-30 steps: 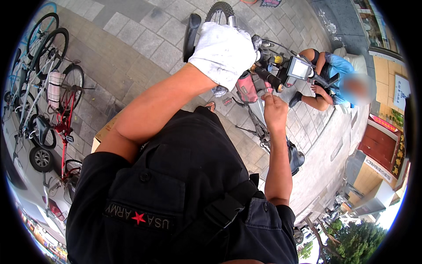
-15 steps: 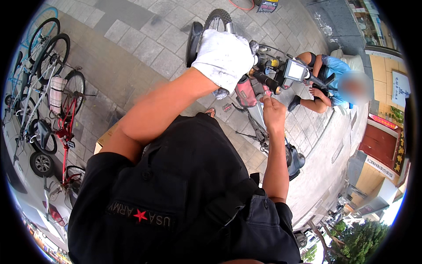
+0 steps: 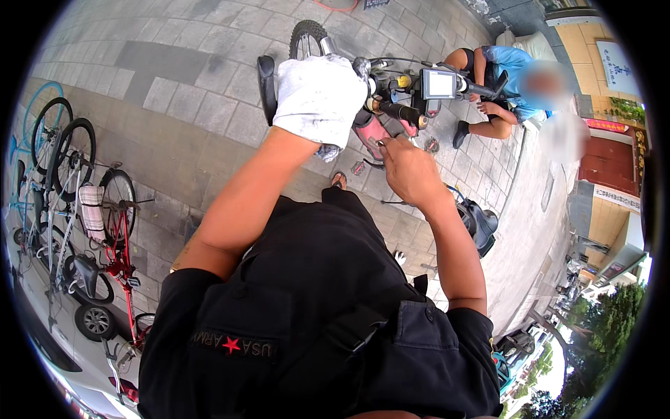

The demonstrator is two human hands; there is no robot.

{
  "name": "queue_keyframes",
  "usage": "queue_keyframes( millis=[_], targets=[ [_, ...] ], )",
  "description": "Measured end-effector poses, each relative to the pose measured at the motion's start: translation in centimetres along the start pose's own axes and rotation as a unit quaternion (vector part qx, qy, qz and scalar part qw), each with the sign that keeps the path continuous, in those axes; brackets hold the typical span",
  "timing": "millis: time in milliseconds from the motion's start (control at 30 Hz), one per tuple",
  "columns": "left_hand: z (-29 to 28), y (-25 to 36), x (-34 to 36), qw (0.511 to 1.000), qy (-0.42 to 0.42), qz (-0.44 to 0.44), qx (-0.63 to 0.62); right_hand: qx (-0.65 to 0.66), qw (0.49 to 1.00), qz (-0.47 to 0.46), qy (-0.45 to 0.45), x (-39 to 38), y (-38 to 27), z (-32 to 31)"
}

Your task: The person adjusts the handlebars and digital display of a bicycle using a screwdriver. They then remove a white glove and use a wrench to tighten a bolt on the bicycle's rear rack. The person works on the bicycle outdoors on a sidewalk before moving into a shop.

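A white cloth (image 3: 314, 94) covers my left hand (image 3: 310, 119) at the bicycle's handlebar, so its fingers are hidden. My right hand (image 3: 405, 164) has its fingers pinched together at the pink-and-grey frame bag (image 3: 370, 133), on something small I cannot make out; the bag hangs beneath the black handlebar stem (image 3: 396, 112). A screen device (image 3: 438, 84) is mounted on the bar, and the knobby front tyre (image 3: 307, 31) lies beyond the cloth.
A seated person in blue (image 3: 516, 63), face blurred, is at the right by the wall. Several parked bicycles (image 3: 84, 202), one red, stand at the left beside a white car (image 3: 42, 335). Grey pavers (image 3: 202, 70) surround the bicycle. Trees (image 3: 586, 349) show at the lower right.
The view has shifted, moving the bicycle and seated person up and left in the picture. My right hand has moved onto the pink bag, whose top now looks more open.
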State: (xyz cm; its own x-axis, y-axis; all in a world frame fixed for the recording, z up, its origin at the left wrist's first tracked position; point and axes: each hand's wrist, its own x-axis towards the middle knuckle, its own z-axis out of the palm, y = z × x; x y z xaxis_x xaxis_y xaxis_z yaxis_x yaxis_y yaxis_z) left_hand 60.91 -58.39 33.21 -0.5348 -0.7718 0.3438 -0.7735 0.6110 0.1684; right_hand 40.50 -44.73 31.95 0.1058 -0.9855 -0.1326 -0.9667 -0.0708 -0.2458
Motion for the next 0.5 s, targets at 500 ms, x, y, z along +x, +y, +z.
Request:
queue_keyframes(
  millis=[500],
  targets=[
    [2.0, 0.4, 0.6, 0.97, -0.055, -0.232, 0.039, 0.521, 0.847, 0.095, 0.058, 4.2, 19.3, 7.1]
  ],
)
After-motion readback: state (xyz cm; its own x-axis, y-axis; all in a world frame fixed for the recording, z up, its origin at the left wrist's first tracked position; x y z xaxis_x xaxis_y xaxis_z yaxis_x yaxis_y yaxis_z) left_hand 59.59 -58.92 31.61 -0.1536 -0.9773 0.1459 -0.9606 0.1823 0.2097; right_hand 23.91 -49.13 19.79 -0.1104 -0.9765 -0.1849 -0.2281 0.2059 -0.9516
